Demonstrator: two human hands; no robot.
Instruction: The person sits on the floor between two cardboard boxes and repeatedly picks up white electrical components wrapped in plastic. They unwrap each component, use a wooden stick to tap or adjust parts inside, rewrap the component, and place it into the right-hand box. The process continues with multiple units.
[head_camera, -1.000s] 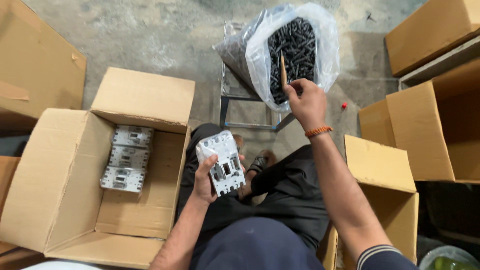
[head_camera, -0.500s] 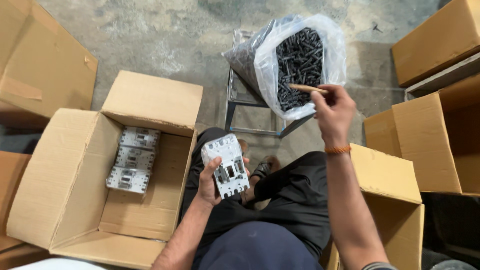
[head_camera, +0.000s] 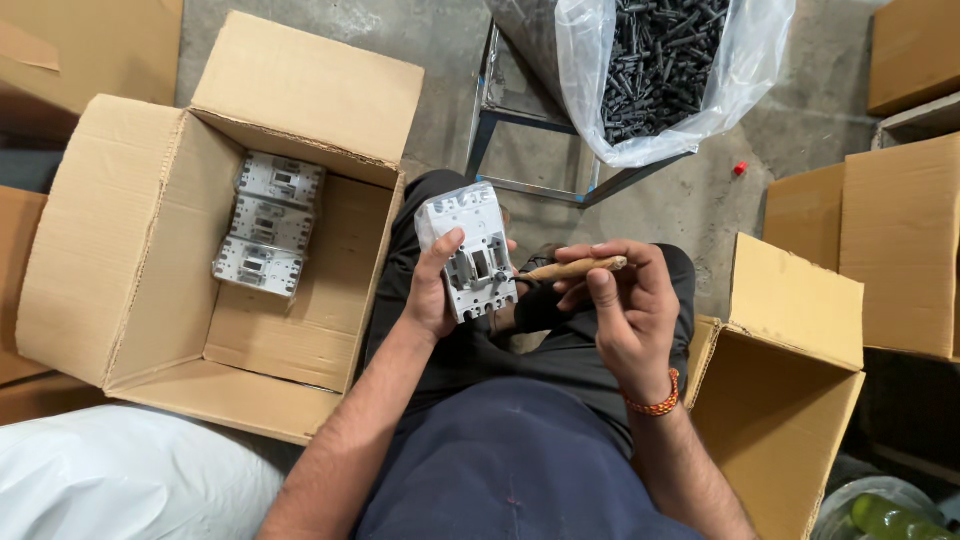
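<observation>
My left hand (head_camera: 432, 292) grips a white plastic electrical unit (head_camera: 470, 250) over my lap, face up. My right hand (head_camera: 625, 310) holds a wooden-handled tool (head_camera: 572, 268) level, its tip pointing left at the unit's right side. Above, a clear plastic bag (head_camera: 650, 70) full of small black parts rests on a metal stool frame (head_camera: 500, 120).
An open cardboard box (head_camera: 150, 250) at my left holds three white units (head_camera: 265, 225) in a row. Another open box (head_camera: 780, 400) stands at my right, more cardboard boxes (head_camera: 900, 240) beyond it. A white sack (head_camera: 110, 480) lies at the lower left.
My right hand has come down from the bag of black parts to the white unit, with the tool turned to point at it. The view has tilted downward.
</observation>
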